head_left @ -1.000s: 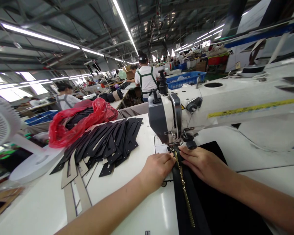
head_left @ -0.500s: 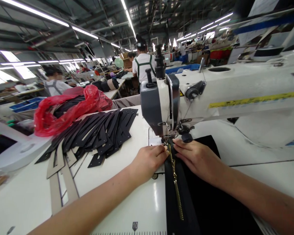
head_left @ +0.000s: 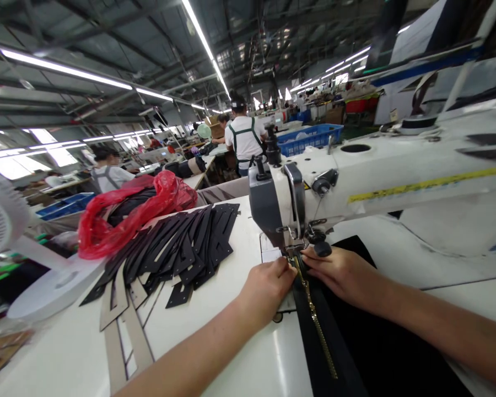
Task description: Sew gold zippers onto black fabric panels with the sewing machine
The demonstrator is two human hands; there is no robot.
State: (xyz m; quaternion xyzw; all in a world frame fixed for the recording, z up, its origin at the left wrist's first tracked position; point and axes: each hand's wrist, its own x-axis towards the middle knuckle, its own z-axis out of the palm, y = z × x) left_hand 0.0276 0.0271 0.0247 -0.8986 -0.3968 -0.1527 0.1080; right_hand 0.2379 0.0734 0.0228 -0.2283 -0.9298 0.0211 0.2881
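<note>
Black fabric (head_left: 380,336) with a gold-toothed zipper (head_left: 319,325) runs under the needle area of a white and grey sewing machine (head_left: 268,204). My left hand (head_left: 267,286) has its fingers closed on the fabric's left edge, just left of the zipper, by the presser foot. On the zipper's other side, my right hand (head_left: 343,273) presses its fingers together on the fabric, close to the foot. The needle tip is too small to make out. The zipper's slider hangs partway along the teeth.
Many black strips (head_left: 190,242) lie fanned out on the white table (head_left: 206,331) at the left, beside a red plastic bag (head_left: 95,229). A white fan (head_left: 62,286) stands at the far left. Beyond are a blue crate (head_left: 314,138) and a person in white (head_left: 246,138).
The view has tilted and shifted, so the machine, strips and hands appear lower, and more of the fan and blue crate shows. Both hands keep their hold beside the zipper.
</note>
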